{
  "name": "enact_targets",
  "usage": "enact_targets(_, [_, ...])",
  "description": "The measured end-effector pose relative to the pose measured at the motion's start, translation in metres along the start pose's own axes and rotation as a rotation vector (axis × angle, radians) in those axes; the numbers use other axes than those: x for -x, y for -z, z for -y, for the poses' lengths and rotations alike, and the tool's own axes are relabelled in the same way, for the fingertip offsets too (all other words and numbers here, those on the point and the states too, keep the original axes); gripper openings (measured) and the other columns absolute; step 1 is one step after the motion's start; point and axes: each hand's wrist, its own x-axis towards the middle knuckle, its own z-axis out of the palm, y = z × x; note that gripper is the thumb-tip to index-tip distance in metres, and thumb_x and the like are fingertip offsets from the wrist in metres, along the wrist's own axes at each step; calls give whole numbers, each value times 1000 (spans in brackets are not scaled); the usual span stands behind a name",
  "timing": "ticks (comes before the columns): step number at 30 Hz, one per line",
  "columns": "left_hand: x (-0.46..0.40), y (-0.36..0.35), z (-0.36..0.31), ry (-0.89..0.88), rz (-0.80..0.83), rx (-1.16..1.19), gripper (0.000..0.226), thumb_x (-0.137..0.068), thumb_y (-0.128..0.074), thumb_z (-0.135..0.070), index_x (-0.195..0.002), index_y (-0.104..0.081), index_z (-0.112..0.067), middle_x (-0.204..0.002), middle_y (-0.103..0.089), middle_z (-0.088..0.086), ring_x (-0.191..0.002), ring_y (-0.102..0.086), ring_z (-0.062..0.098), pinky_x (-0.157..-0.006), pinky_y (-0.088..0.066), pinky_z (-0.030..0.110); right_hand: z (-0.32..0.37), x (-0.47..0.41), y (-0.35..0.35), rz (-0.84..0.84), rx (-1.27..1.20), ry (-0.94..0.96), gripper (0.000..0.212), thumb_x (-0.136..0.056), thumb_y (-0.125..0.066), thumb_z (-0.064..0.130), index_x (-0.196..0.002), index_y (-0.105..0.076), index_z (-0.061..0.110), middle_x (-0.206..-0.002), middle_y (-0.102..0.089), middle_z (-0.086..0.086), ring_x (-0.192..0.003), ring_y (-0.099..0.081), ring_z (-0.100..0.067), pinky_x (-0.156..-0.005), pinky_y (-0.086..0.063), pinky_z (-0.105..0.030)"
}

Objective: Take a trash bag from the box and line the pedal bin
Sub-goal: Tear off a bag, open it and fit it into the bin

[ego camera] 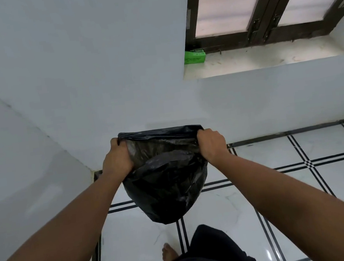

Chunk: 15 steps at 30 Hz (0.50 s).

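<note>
The left hand and the right hand are gripping the rim of the black trash bag, stretching its mouth from 9 to 3 o'clock. The bag is hanging toward 6 o'clock. The green box is lying at 1 o'clock on the window sill; the pedal bin is not showing.

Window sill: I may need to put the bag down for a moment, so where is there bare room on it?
The window sill is bare from the green box at its left end across to the right wall. Both hands grip the trash bag.
</note>
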Motion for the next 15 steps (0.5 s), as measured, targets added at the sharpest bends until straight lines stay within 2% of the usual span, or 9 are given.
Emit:
enact_targets(2, [-5,-3,1,10,3,21,57,-89,-67,-26,-138,-46,-7,-144,-34,14,-95,-65,43,-84,-55,49,2,-5,-6,-28,-120,-47,16,-90,-46,2,-102,-55,8,-91,-59,-14,-79,-63,-35,-62,-39,-35])
enact_targets(4, [-9,-7,2,18,19,39,56,-88,-67,-22,-137,-46,-6,-145,-33,14,-94,-66,43,-83,-55,49,2,-7,-11,-68,-237,-80,16,-90,-37,11,-104,-44,13,-83,-61,-16,-68,-54,-32,-57,-36,-38])
enact_targets(6, [-14,-9,3,17,33,49,57,-85,-67,-17,-136,-46,-6,-145,-32,14,-95,-66,43,-83,-55,48,-2,-8,-15,-104,-308,-61,17,-90,-40,6,-104,-46,12,-92,-63,-14,-69,-56,-32,-58,-43,-39])
enact_targets(8, [-19,-9,4,25,44,69,58,-83,-67,-14,-137,-45,-6,-146,-31,14,-95,-66,43,-84,-55,46,-11,-13,-25,-138,-228,24,15,-88,-52,-1,-98,-59,6,-107,-58,-9,-75,-60,-33,-64,-51,-40])
enact_targets(9, [-22,-9,5,26,44,83,59,-82,-67,-13,-137,-45,-6,-146,-31,14,-96,-66,43,-84,-55,46,-14,-17,-28,-145,-232,54,15,-86,-56,-1,-96,-64,7,-108,-58,-7,-77,-61,-32,-66,-52,-38])
enact_targets(11, [-26,-9,4,21,47,108,60,-81,-67,-13,-137,-46,-6,-147,-31,13,-97,-66,42,-85,-55,46,-18,-17,-31,-142,-272,76,22,-83,-58,1,-100,-63,14,-101,-62,-4,-82,-62,-31,-67,-47,-35])
enact_targets(15, [-38,-14,7,15,68,148,58,-81,-68,-13,-134,-47,-5,-146,-33,12,-102,-65,40,-89,-55,47,-12,-21,-32,-74,-435,-12,30,-77,-61,4,-101,-49,18,-88,-60,0,-77,-56,-25,-63,-38,-32])
